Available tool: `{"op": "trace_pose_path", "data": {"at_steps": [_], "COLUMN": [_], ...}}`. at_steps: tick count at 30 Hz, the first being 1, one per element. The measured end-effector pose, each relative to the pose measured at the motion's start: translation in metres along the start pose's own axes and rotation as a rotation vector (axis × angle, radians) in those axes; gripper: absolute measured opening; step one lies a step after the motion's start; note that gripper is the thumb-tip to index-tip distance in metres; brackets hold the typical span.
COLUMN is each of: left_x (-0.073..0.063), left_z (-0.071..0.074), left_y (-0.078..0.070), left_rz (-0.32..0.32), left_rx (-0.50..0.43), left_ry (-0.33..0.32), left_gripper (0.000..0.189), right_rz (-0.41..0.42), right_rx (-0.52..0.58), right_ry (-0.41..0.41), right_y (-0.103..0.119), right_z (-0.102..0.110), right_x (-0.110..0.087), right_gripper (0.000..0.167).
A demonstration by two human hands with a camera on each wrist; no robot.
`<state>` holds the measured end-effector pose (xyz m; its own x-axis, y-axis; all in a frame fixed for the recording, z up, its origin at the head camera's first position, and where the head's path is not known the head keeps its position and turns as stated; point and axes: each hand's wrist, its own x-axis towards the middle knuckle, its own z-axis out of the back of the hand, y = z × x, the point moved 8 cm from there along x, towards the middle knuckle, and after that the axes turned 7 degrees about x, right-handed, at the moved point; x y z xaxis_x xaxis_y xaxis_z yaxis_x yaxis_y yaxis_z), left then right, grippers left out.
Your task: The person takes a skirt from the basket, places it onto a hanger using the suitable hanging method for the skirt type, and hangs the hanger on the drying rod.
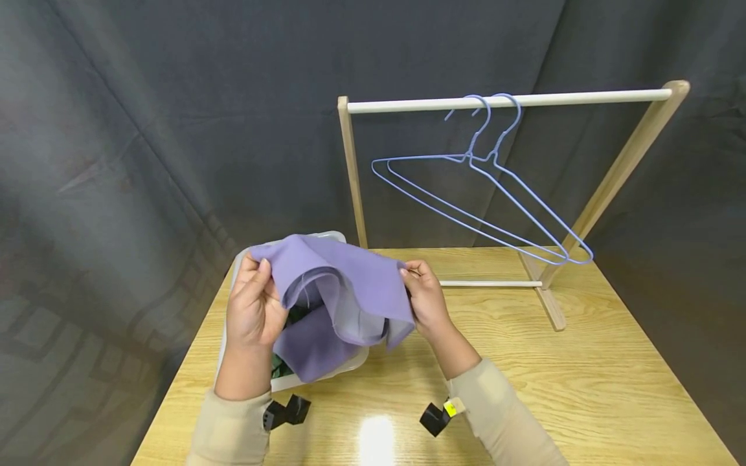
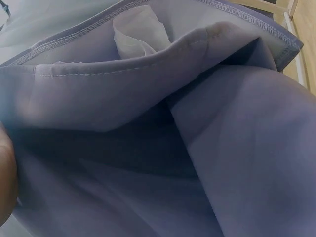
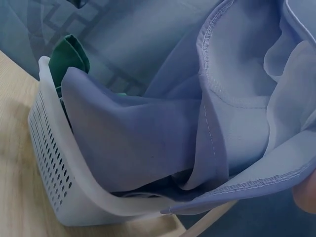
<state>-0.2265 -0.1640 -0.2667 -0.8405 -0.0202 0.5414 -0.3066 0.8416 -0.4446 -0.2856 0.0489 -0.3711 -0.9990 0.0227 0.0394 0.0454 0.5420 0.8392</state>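
Note:
A purple garment (image 1: 367,272) with overlocked seams is stretched between both hands above a white basket; folds hide its exact kind. My left hand (image 1: 253,310) pinches its left edge between thumb and fingers. At the opposite edge, my right hand (image 1: 427,294) pinches the cloth near a hanging corner. The left wrist view shows a stitched hem and a whitish piece of thin fabric (image 2: 138,34) inside the garment. Its lower part droops into the perforated basket (image 3: 49,153), beside a green cloth (image 3: 68,57). Most of the basket's contents are hidden beneath the purple fabric.
Behind and to the right stands a wooden rack with a white rail (image 1: 594,98). Two blue hangers (image 1: 513,175) hang from the rail, one close behind the other. The basket sits on the left part of the wooden table (image 1: 583,388), before a dark grey curtain (image 1: 233,97).

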Motion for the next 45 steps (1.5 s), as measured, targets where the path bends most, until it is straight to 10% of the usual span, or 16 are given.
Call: {"op": "trace_pose_path", "data": {"at_steps": [31, 45], "left_x": [0.015, 0.01], "left_z": [-0.044, -0.062], "left_y": [-0.015, 0.0], "left_rz": [-0.055, 0.03], "left_rx": [-0.052, -0.024], "left_ry": [0.07, 0.166], "left_gripper": [0.016, 0.018], "right_rz": [0.158, 0.3], "right_rx": [0.177, 0.277], "right_ry": [0.067, 0.126], "right_y": [0.078, 0.123], "right_z": [-0.019, -0.002], "right_x": [-0.013, -0.021], "right_gripper": [0.028, 0.007]}}
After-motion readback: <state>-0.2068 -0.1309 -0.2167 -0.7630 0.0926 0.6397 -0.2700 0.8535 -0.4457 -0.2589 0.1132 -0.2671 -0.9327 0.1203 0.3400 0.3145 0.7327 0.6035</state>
